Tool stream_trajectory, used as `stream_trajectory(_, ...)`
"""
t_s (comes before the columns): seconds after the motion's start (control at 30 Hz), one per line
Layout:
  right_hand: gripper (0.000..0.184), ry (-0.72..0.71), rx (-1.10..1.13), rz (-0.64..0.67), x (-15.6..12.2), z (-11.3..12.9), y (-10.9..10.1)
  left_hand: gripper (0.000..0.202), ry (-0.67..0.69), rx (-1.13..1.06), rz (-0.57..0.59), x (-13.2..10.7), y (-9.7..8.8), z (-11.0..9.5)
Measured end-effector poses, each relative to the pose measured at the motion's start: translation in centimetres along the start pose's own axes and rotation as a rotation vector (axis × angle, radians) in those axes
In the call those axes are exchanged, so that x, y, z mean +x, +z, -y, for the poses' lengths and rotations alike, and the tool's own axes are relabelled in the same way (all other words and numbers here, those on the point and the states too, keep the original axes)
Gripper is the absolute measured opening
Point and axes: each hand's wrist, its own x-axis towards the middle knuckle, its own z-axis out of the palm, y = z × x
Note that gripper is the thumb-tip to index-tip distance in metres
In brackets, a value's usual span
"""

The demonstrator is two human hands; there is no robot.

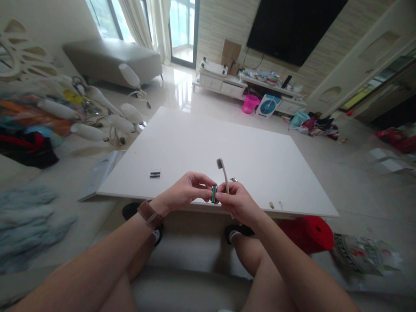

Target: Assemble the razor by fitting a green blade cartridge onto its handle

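Note:
Over the near edge of the white table (pixel 208 143), my left hand (pixel 188 190) pinches a small green-and-black oblong piece (pixel 214 194), which looks like a razor cartridge. My right hand (pixel 238 201) is closed around a toothbrush (pixel 225 173); its grey bristle head points up and away from me. The right fingertips also meet the green piece at its right side. Behind the right hand, a small dark and silvery item (pixel 234 179) lies on the table, partly covered. A piece with two black bars (pixel 155 173) rests to the left.
Near the table's right front lie a small yellowish item (pixel 271 205) and a clear one (pixel 281 204). A red roll (pixel 312 234) and a printed bag (pixel 367 255) sit on the floor at right. A lamp with several white shades (pixel 121 123) stands left of the table.

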Motion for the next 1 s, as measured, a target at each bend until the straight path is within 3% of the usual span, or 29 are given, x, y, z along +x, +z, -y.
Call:
stream_trajectory(0.43, 0.022, 0.001, 0.027, 0.038, 0.15, -0.2, -0.28, 0.028, 0.005, 0.031, -0.018, 0.04, -0.05, 0.07)
stream_trajectory(1.0, 0.025, 0.03, 0.046, -0.024, 0.0, 0.32, 0.29, 0.026, 0.009, 0.043, 0.001, -0.01, 0.07, -0.29)
